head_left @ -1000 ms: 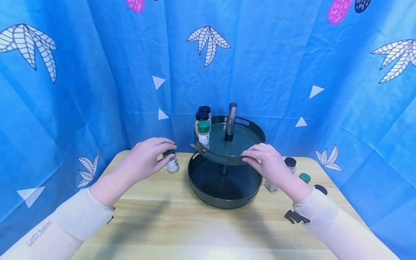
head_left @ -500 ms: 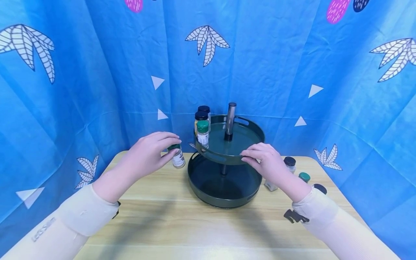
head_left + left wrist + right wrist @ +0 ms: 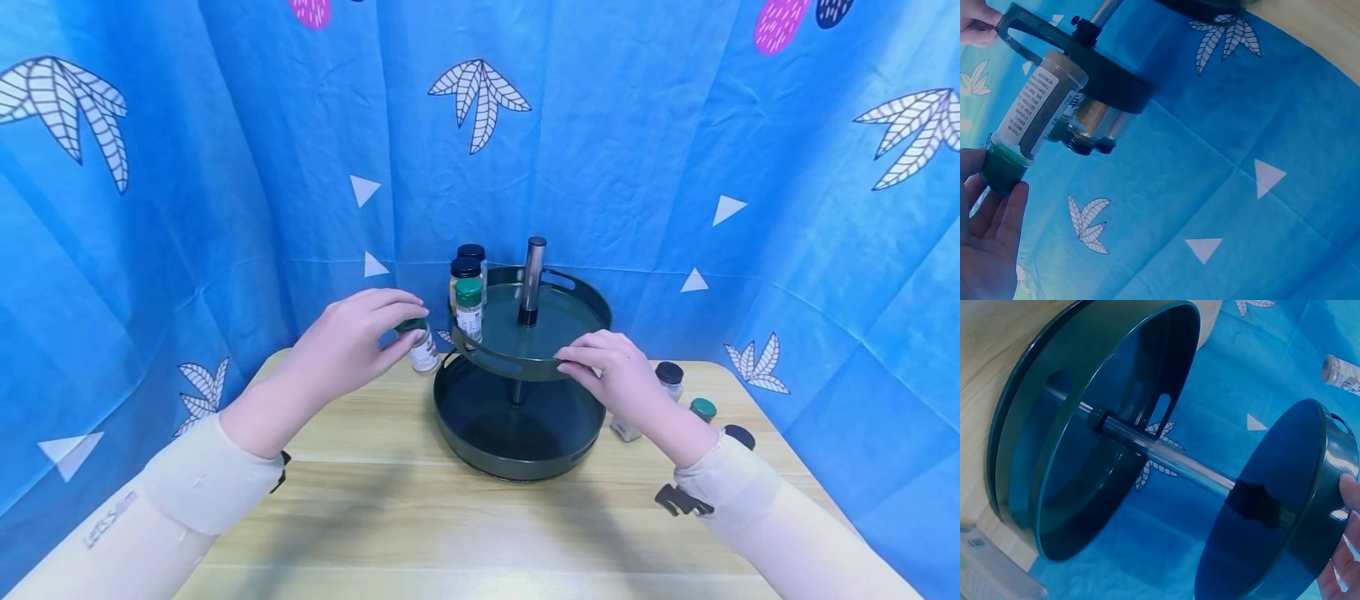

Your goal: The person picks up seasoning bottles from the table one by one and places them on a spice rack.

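My left hand [image 3: 352, 337] pinches the green cap of a clear spice jar [image 3: 425, 355] with a white label, held tilted in the air just left of a dark green two-tier turntable. In the left wrist view, thumb and fingers are round the cap of that spice jar [image 3: 1038, 112]. My right hand [image 3: 618, 375] pinches the front right rim of the upper tray [image 3: 498, 363]. On the upper tray's left side stand a green-capped jar [image 3: 469, 321] and two black-capped jars [image 3: 465, 268]. The lower tray [image 3: 517, 468] holds nothing visible.
Right of the turntable, partly behind my right forearm, several jars stand on the wooden table [image 3: 450, 533], among them a black-capped jar [image 3: 670, 375] and a green-capped one [image 3: 702, 409]. A metal post [image 3: 533, 275] rises from the upper tray. A blue curtain [image 3: 615, 167] surrounds the table.
My left hand has moved right and slightly up with the spice jar, closer to the turntable. My right hand stays on the rim, and the turntable has not visibly turned.
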`<state>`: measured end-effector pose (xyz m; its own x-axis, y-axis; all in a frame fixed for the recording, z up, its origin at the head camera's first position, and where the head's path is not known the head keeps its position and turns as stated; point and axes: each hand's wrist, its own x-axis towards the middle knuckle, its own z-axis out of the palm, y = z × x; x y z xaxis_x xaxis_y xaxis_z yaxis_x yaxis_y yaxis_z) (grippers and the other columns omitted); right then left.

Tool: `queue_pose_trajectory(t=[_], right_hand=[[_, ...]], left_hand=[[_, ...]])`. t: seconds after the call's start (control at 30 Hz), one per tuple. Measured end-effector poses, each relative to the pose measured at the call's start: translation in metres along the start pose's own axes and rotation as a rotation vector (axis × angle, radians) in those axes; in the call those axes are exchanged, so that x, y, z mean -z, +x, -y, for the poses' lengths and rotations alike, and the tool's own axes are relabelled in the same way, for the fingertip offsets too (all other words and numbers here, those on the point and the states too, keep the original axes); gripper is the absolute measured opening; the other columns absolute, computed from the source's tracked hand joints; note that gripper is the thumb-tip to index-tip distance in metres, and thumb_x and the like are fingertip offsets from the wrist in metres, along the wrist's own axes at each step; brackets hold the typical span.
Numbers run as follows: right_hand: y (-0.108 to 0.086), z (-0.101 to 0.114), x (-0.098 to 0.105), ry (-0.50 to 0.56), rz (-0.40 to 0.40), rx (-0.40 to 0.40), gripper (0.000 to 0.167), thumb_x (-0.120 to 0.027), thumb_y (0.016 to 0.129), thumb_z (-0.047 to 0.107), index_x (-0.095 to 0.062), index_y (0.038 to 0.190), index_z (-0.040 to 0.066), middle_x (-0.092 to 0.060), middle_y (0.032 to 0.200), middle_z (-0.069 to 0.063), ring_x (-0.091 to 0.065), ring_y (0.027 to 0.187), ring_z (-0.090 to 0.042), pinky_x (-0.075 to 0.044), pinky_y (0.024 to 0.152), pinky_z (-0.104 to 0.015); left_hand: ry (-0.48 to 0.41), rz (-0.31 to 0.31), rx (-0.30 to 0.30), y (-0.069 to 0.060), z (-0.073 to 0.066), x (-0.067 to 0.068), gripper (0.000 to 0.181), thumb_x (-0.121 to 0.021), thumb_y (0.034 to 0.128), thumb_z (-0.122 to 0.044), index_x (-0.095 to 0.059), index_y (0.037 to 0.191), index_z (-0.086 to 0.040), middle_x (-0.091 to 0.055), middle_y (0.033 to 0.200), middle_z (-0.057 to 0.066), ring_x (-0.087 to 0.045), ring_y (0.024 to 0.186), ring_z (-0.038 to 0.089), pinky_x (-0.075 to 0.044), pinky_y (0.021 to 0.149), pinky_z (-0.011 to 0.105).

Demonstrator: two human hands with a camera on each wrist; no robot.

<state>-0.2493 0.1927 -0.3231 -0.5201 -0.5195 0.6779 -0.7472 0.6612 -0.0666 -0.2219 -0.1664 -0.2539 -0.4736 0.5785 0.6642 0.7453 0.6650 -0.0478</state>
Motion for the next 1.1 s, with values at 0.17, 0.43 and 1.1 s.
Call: queue_pose_trajectory(t=[0.17, 0.43, 1.1], right_hand=[[0.000, 0.001, 0.000, 0.000, -0.001, 0.000, 0.026, -0.087, 0.076, 0.009, -0.079, 0.101, 0.010, -0.074, 0.094, -0.002, -0.066, 0.090, -0.022, -0.053, 0.077, -0.040], [0.000, 0.001, 0.000, 0.000, -0.012, 0.007, 0.026, -0.087, 0.075, 0.009, -0.079, 0.101, 0.010, -0.073, 0.093, -0.002, -0.065, 0.090, -0.022, -0.053, 0.077, -0.040], [0.000, 0.002, 0.001, 0.000, 0.002, -0.009, 0.027, -0.086, 0.076, 0.009, -0.079, 0.102, 0.010, -0.074, 0.094, -0.002, -0.066, 0.091, -0.022, -0.053, 0.078, -0.041]], left_hand=[[-0.008, -0.034, -0.022, 0.005, -0.003, 0.003, 0.032, -0.082, 0.0841, -0.014, -0.073, 0.113, -0.003, -0.071, 0.113, 0.012, -0.068, 0.104, 0.028, -0.057, 0.089, 0.043], [-0.028, -0.094, -0.041, 0.011, -0.007, 0.005, 0.032, -0.082, 0.0846, -0.013, -0.073, 0.114, -0.003, -0.071, 0.114, 0.012, -0.068, 0.104, 0.027, -0.058, 0.087, 0.042], [-0.071, -0.273, -0.041, 0.028, -0.010, -0.004, 0.034, -0.082, 0.0841, -0.012, -0.073, 0.115, -0.003, -0.071, 0.115, 0.013, -0.067, 0.108, 0.026, -0.057, 0.089, 0.042]])
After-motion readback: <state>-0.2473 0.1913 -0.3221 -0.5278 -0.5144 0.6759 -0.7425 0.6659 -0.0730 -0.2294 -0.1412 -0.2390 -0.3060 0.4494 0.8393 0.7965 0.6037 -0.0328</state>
